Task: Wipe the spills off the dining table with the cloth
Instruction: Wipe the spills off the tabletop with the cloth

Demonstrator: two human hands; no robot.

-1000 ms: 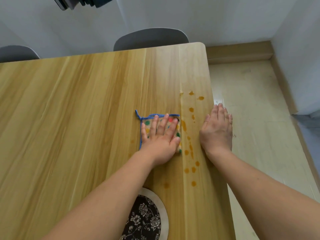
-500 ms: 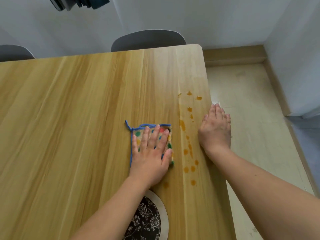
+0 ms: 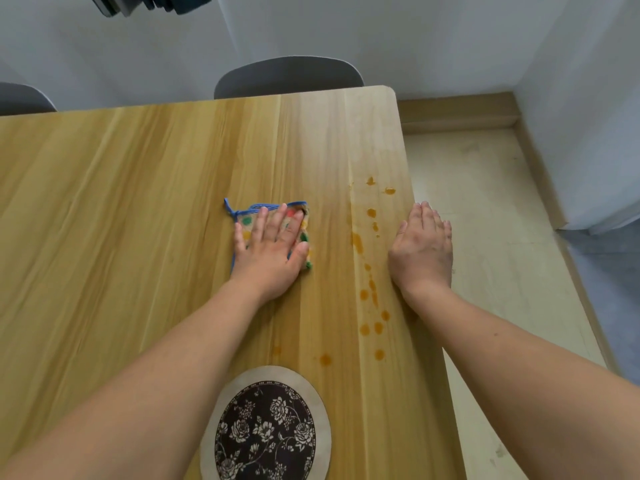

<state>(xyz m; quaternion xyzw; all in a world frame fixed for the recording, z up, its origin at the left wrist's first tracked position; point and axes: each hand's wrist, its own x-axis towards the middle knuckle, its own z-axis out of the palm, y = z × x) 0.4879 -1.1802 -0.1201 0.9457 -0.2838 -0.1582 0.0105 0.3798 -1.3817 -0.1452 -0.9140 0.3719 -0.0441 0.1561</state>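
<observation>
From the head view, the left hand (image 3: 268, 252) lies flat with fingers spread, pressing the spotted cloth (image 3: 298, 216) onto the dining table (image 3: 121, 202), left of the orange spills (image 3: 372, 289). The right hand (image 3: 422, 251) rests flat, fingers together, at the table's right edge beside those spills.

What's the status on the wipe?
Left hand flat on cloth. Right hand flat at table edge. Orange spills lie between them, unwiped. Nothing blocking.
</observation>
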